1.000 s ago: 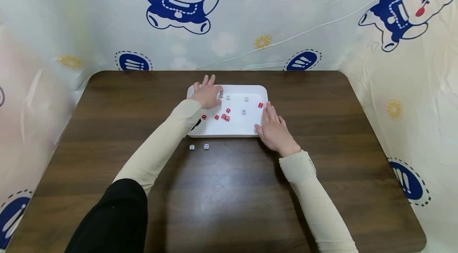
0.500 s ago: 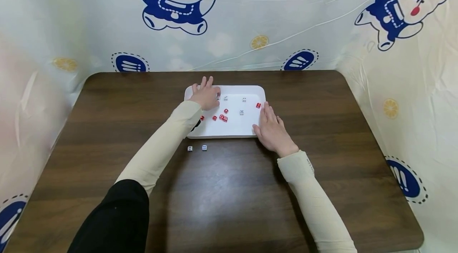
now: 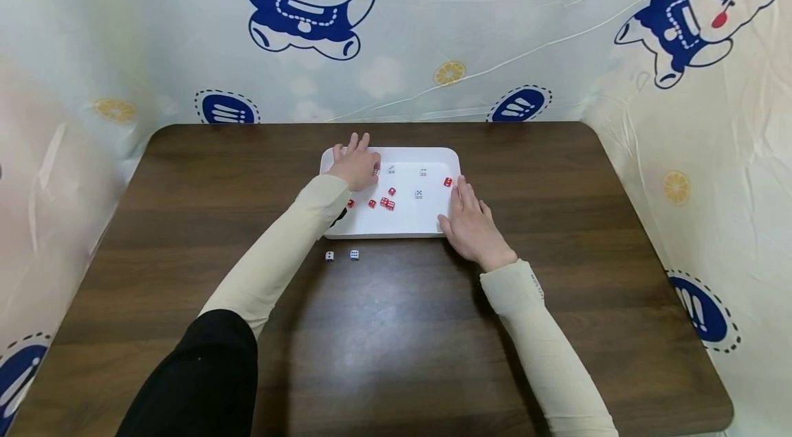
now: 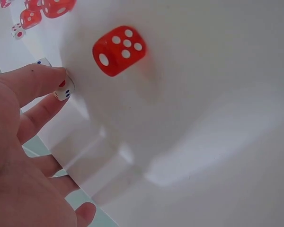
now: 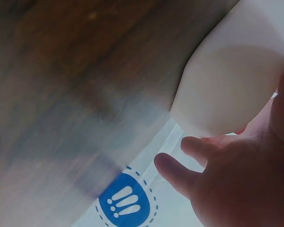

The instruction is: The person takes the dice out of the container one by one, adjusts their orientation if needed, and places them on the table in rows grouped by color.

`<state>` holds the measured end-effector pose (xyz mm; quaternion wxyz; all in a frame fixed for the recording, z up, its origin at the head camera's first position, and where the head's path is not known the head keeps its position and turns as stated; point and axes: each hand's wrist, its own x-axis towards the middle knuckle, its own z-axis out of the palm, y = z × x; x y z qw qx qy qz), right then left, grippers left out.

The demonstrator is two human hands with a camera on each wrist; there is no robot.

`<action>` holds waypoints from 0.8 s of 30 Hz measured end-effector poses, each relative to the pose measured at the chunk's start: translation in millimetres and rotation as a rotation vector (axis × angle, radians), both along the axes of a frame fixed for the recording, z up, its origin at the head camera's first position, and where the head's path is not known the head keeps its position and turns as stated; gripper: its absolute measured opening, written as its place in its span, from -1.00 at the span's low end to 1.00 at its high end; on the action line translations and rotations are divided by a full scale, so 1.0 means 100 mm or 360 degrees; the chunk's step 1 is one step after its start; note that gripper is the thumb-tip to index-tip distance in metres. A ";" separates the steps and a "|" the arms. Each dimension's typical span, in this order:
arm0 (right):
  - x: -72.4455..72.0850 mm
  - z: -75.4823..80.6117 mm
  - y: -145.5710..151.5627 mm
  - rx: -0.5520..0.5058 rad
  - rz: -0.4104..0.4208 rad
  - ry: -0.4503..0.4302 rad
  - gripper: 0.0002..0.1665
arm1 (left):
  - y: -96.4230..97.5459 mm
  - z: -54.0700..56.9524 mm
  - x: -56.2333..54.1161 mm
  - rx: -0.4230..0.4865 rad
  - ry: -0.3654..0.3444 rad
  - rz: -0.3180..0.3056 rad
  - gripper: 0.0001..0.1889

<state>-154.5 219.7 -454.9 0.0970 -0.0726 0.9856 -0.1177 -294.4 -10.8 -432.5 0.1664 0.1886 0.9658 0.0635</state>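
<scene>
My left hand [image 3: 354,167] reaches over the back left part of a white tray [image 3: 408,222]. In the left wrist view its thumb and index finger pinch a white die [image 4: 65,90] with red and blue pips, while the other fingers spread past the tray's edge. A large-looking red die [image 4: 119,49] lies close to the wrist camera. My right hand [image 3: 473,222] lies along the tray's right rim with its fingers extended. Several red dice [image 3: 387,203] and a few white dice [image 3: 419,194] are scattered on the tray.
Two white dice, a left one [image 3: 330,256] and a right one [image 3: 355,255], sit on the brown wooden table [image 3: 383,327] in front of the tray. A red die [image 3: 448,182] lies near the right fingertips. A printed curtain [image 3: 408,25] stands behind the table.
The left thumb and index finger have closed around the white die at the back left of the tray. The right hand stays at the rim; the head view has shifted slightly.
</scene>
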 end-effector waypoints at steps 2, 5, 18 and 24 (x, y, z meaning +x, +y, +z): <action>0.00 0.00 0.00 -0.0005 0.0001 -0.0002 -0.14 | 0.00 -0.01 -0.01 -0.0005 0.0001 -0.0001 -0.81; 0.00 0.00 0.00 -0.0009 0.0004 -0.0002 -0.14 | 0.00 -0.04 -0.02 -0.0014 0.0010 -0.0002 -0.82; 0.00 0.00 0.00 -0.0005 0.0003 0.0001 -0.14 | -0.01 -0.02 0.00 -0.0009 0.0009 0.0008 -0.82; 0.00 0.00 0.01 0.0003 0.0002 0.0002 -0.13 | -0.03 -0.05 -0.02 -0.0011 0.0024 -0.0003 -0.82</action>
